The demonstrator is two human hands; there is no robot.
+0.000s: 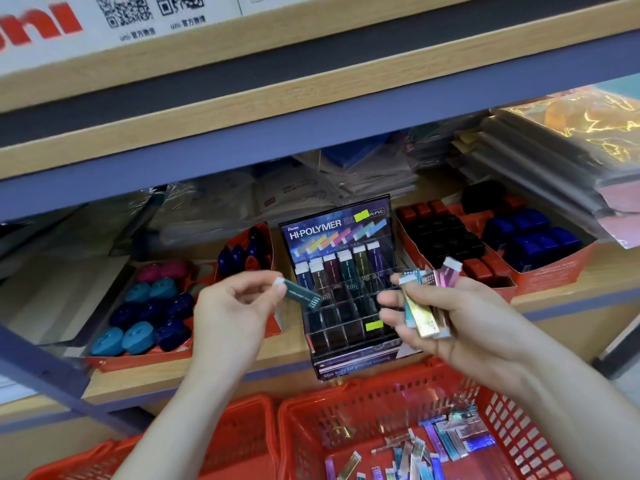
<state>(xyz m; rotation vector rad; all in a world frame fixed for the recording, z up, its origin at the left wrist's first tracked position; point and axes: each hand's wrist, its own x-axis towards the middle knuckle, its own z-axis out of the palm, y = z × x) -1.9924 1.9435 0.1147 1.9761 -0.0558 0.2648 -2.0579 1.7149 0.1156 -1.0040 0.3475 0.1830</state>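
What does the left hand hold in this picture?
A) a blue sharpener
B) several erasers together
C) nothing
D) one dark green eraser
D: the left hand pinches one dark green eraser; the right hand grips the bunch of erasers.

"HI-POLYMER", perhaps "Pentel", on display box (341,233)

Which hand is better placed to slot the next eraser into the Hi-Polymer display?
Left, probably. The left hand pinches one green eraser in front of the display; the right hand is full, gripping a bundle of erasers.
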